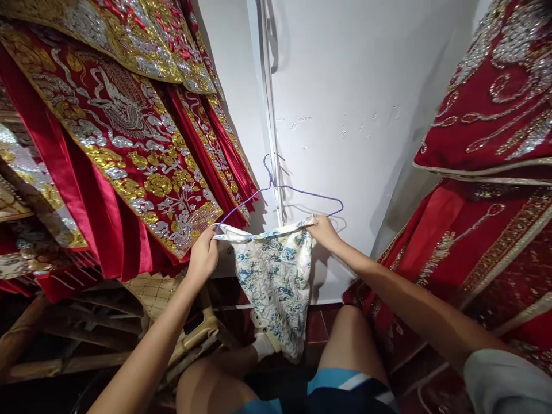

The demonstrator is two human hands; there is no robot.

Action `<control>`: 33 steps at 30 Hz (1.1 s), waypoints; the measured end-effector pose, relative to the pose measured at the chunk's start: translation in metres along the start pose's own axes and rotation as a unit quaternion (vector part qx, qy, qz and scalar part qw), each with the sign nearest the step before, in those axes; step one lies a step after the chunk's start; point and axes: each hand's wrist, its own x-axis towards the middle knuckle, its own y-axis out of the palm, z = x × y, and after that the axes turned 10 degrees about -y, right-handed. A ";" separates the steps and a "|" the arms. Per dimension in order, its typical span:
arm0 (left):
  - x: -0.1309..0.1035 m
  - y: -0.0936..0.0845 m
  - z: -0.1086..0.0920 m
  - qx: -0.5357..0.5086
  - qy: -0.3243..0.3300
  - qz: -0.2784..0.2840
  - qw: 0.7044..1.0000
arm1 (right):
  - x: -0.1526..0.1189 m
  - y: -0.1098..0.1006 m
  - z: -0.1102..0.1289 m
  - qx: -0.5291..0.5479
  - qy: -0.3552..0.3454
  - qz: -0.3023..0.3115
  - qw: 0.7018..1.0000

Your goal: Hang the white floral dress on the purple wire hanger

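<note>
A white skirt [276, 276] with a blue and green floral print hangs down in front of my knees, its top edge stretched sideways between my hands. My left hand [204, 253] is closed on the left end of that edge, beside the lower left corner of a purple wire hanger [308, 190]. My right hand [324, 233] pinches the right end, just under the hanger's right arm. The hanger's lower part is hidden behind the skirt's top. Its hook lies against a narrow vertical strip on the wall; I cannot tell what bears it.
Red costumes with gold and silver sequins [150, 172] hang at the left, above a bamboo chair [190, 345]. More red beaded garments [487, 230] hang close on the right. Ahead is a white wall [353, 86]. A pale clog [265, 328] shows beside the skirt's hem.
</note>
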 end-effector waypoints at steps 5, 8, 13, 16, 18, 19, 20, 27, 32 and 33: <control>-0.004 -0.006 0.000 -0.032 -0.028 -0.026 0.999 | -0.002 0.012 -0.002 0.027 0.009 -0.017 0.999; -0.004 -0.005 -0.006 -0.087 -0.068 -0.032 0.993 | 0.000 0.008 -0.003 0.032 0.010 -0.025 0.999; 0.007 -0.002 -0.034 -0.152 -0.004 -0.085 0.985 | -0.001 0.006 -0.002 0.023 0.016 -0.035 0.999; 0.021 0.001 -0.055 -0.132 0.059 -0.049 0.988 | -0.008 0.008 0.002 0.016 0.017 -0.045 0.999; 0.030 0.006 -0.064 -0.110 0.078 -0.032 0.990 | -0.014 0.005 0.005 0.011 0.010 -0.056 0.998; 0.034 0.009 -0.066 -0.099 0.080 -0.032 0.991 | -0.016 0.001 0.005 0.005 0.003 -0.070 0.998; 0.037 0.011 -0.066 -0.089 0.081 -0.036 0.992 | -0.018 -0.004 0.005 -0.006 -0.004 -0.089 0.996; 0.041 0.015 -0.060 -0.060 0.085 -0.043 0.994 | 0.001 -0.069 -0.013 -0.024 -0.008 -0.142 0.990; 0.044 0.008 -0.065 -0.040 0.068 -0.043 0.996 | 0.014 -0.098 -0.014 -0.043 -0.048 -0.040 0.997; 0.046 0.006 -0.063 -0.030 0.045 -0.039 0.998 | 0.013 -0.102 -0.011 -0.054 -0.037 -0.016 0.998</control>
